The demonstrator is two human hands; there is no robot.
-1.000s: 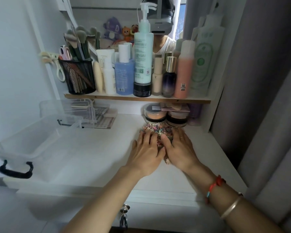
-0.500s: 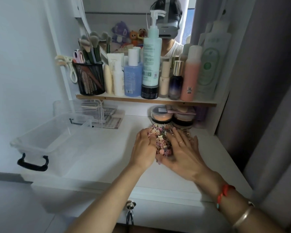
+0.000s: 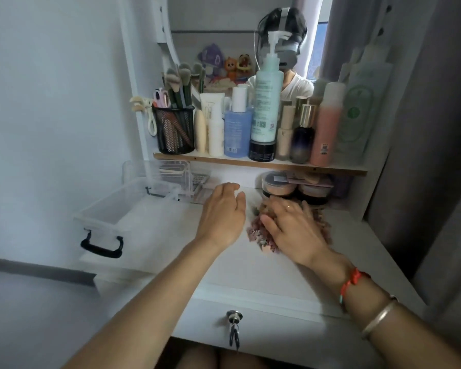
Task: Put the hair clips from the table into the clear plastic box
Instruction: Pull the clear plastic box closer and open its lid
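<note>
My right hand (image 3: 293,230) lies palm down on the heap of hair clips (image 3: 256,235), fingers spread and nearly straight, pressing on the heap rather than closing round any of it. The clips are a pink, mixed pile on the white table (image 3: 171,246). They show past my thumb on the left, below my palm, and past my fingers on the far right, just in front of the powder jars (image 3: 277,185) that sit under the shelf (image 3: 250,164).

My left hand (image 3: 222,218) is just beside the heap on its left, apart from it, and I cannot tell whether it rests on the table. Its back faces the camera and its fingers are close together and slightly bent. The palm is hidden and the picture is blurred here, so I cannot tell whether it holds any clips.

The clear plastic box (image 3: 101,227) stands open at the left end of the table, its black handle (image 3: 101,249) towards me. My left hand is between the box and the heap, nearer the heap. I can see no clips inside the box.
</note>
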